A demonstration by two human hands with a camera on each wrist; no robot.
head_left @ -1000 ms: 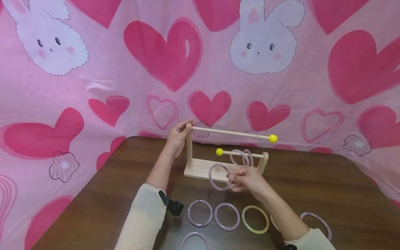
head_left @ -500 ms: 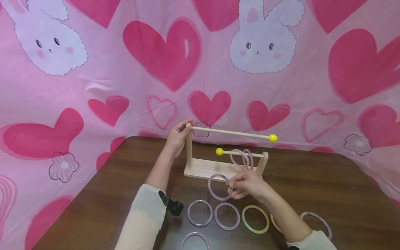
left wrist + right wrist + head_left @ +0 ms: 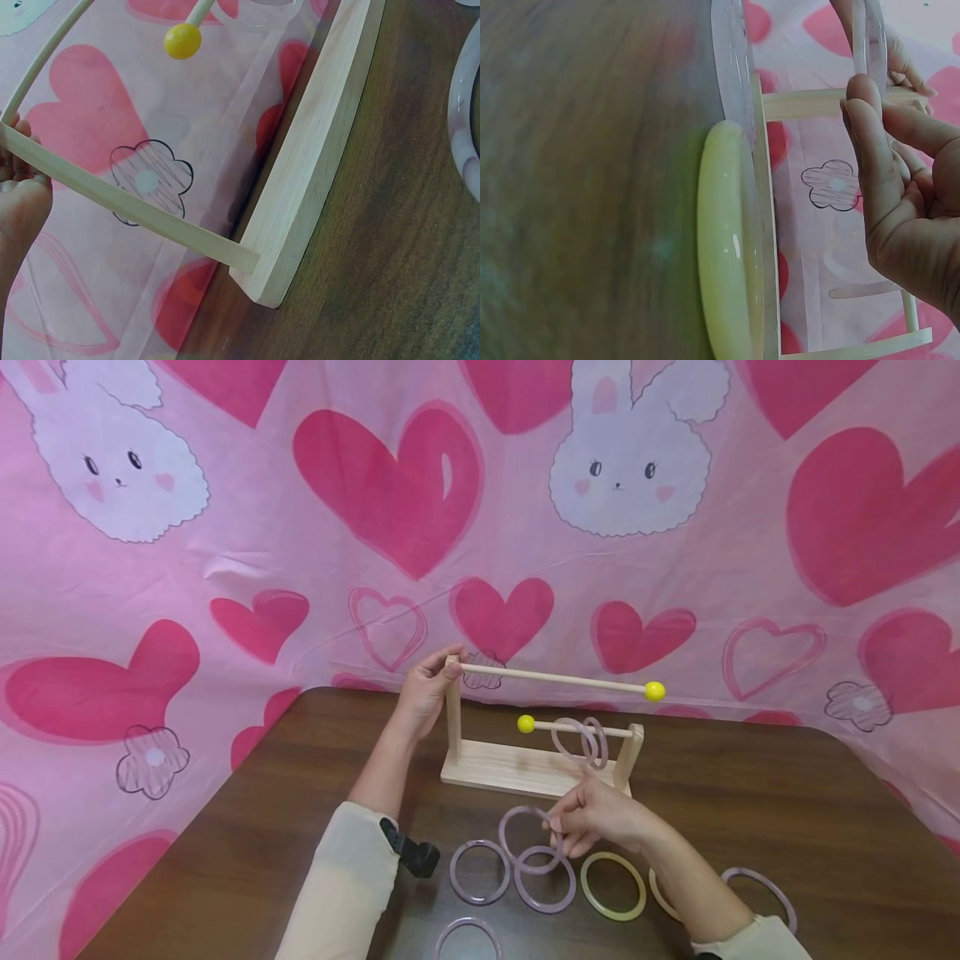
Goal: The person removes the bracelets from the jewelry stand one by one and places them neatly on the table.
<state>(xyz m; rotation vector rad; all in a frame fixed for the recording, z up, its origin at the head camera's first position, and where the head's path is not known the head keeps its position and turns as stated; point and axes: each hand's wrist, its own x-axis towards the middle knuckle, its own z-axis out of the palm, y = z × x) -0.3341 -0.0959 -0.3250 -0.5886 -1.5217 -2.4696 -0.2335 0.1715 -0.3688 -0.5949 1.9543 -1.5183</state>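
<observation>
My left hand (image 3: pixel 425 693) grips the top of the taller post (image 3: pixel 454 718) of a wooden stand (image 3: pixel 502 767); the left wrist view also has this hand (image 3: pixel 22 210) at the post's end. The thumb and fingers of my right hand (image 3: pixel 603 820) pinch the edge of a translucent purple ring (image 3: pixel 502 835). It is raised, in front of the stand, and overlaps a purple ring (image 3: pixel 573 893) on the table in the head view. Behind the right hand, purple rings (image 3: pixel 557 745) hang on the lower rod. The right wrist view shows the pinched ring (image 3: pixel 870 37) edge-on.
The upper rod (image 3: pixel 555 676) ends in a yellow ball (image 3: pixel 655 692), the lower one in another yellow ball (image 3: pixel 526 724). On the brown table (image 3: pixel 750 802) lie more purple rings and a yellow ring (image 3: pixel 639 903); my right forearm partly hides another yellow ring (image 3: pixel 660 897). A pink heart-patterned cloth (image 3: pixel 517 510) hangs behind.
My right hand has moved down toward the front with the purple ring, away from the stand and over the rings on the table. The left hand keeps its grip on the post.
</observation>
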